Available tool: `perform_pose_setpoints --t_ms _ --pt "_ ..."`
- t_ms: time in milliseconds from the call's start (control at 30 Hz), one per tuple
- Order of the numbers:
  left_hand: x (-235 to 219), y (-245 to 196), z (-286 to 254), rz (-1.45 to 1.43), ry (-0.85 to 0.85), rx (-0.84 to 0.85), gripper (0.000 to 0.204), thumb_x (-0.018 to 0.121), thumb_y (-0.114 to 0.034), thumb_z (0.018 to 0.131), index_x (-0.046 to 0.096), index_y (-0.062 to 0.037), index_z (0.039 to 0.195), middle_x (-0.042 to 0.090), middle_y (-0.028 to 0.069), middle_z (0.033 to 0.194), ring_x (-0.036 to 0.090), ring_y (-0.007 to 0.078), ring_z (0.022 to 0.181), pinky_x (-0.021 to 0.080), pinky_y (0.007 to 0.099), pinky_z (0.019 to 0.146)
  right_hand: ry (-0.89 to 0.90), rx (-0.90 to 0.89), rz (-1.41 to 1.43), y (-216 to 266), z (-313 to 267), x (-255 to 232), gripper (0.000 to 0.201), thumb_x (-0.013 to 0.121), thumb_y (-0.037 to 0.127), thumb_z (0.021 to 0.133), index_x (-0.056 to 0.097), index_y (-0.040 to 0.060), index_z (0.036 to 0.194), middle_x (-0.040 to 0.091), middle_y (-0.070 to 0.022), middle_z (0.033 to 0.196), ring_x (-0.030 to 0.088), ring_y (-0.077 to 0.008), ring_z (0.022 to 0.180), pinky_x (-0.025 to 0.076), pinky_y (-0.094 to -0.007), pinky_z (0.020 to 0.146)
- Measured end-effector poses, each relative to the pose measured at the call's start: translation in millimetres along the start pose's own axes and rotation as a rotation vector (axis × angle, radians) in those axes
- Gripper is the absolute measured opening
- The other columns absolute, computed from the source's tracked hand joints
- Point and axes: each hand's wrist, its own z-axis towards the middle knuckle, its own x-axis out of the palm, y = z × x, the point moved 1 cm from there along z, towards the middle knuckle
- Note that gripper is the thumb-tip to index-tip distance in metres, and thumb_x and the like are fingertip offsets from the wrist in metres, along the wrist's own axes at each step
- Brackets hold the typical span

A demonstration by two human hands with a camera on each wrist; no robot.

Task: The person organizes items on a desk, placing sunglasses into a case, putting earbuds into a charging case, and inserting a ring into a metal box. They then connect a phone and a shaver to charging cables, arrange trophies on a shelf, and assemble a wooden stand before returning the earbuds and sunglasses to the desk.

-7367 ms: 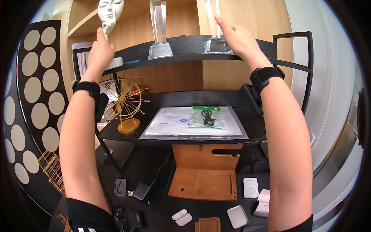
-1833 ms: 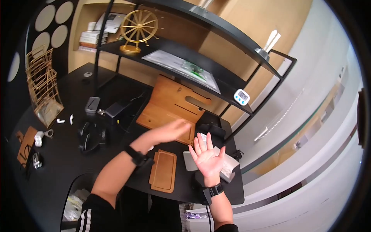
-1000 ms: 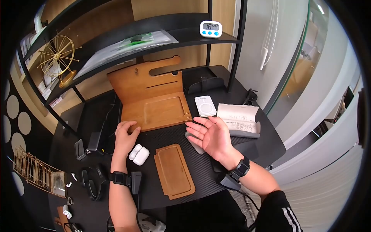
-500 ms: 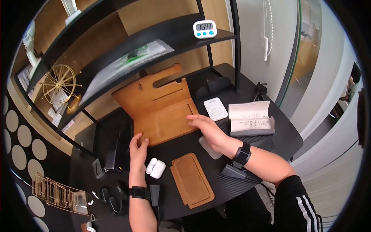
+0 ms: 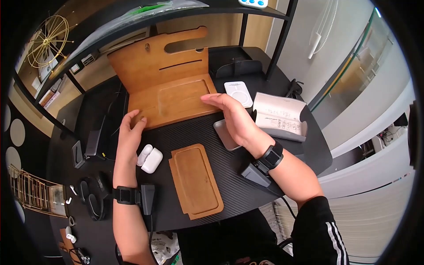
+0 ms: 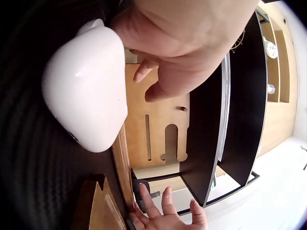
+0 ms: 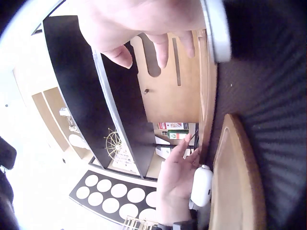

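A brown wooden docking stand (image 5: 172, 117), its slotted back panel (image 5: 154, 59) raised behind a recessed base, stands on the black desk. My left hand (image 5: 129, 137) is at its front left corner, fingers loosely bent with nothing between them. At the base's right side, my right hand (image 5: 236, 119) is held edge-down with straight fingers, overlapping the base in the head view. Beneath that hand lies a flat silver-grey rounded case (image 5: 226, 136), partly covered. A white earbud case (image 5: 151, 160), lid up, sits beside my left hand. Nearer me lies a loose wooden tray (image 5: 196, 181).
A white power bank (image 5: 238, 93) and an open glasses case (image 5: 280, 121) lie to the right. Headphones (image 5: 92, 201), loose earbuds (image 5: 69, 200) and a black power brick (image 5: 93, 142) are on the left. A black shelf (image 5: 185, 17) overhangs the stand's back.
Both hands have come down from the upper shelf, where they were at a white mask and a crystal trophy. My right hand has turned from palm-up to edge-down and moved to the stand's base.
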Motion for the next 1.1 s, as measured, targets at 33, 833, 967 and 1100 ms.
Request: perform_pose_setpoints --t_ms 33,833,967,1100 --pt "-2 -2 -1 -0.073 -0.002 -0.013 0.038 0.057 -0.013 0.086 0.050 -0.0024 0.121 0.054 0.0053 0.114 0.046 0.0132 0.110 0.031 0.0262 0.096 -0.002 0.001 0.006 1 -2 1 0.031 0.048 0.024 0.089 0.060 0.0022 0.107 0.058 -0.0065 0.113 0.047 -0.0175 0.115 0.027 -0.0298 0.103" --pt "8 -17 -17 -0.266 -0.029 0.165 0.031 0.053 -0.008 0.085 0.055 -0.0039 0.116 0.054 0.0069 0.115 0.046 0.0161 0.113 0.032 0.0283 0.099 0.675 -0.101 -1.188 14 -53 39 0.072 0.079 0.027 0.061 0.049 0.0081 0.124 0.044 -0.0152 0.117 0.055 -0.0321 0.098 0.047 -0.0352 0.082" --pt "8 -13 -16 -0.247 -0.016 0.161 0.029 0.053 -0.006 0.085 0.056 -0.0042 0.115 0.053 0.0084 0.117 0.046 0.0170 0.115 0.032 0.0288 0.099 0.610 -0.090 -1.226 11 -57 44 0.078 0.083 0.026 0.056 0.049 0.0080 0.124 0.044 -0.0143 0.114 0.055 -0.0319 0.097 0.047 -0.0356 0.081" --pt "10 -14 -18 -0.268 -0.018 0.122 0.028 0.052 -0.004 0.086 0.057 -0.0039 0.113 0.054 0.0093 0.118 0.046 0.0177 0.116 0.032 0.0290 0.100 0.578 -0.072 -1.206 10 -55 44 0.079 0.084 0.025 0.055 0.049 0.0073 0.124 0.044 -0.0148 0.112 0.055 -0.0322 0.097 0.047 -0.0357 0.080"
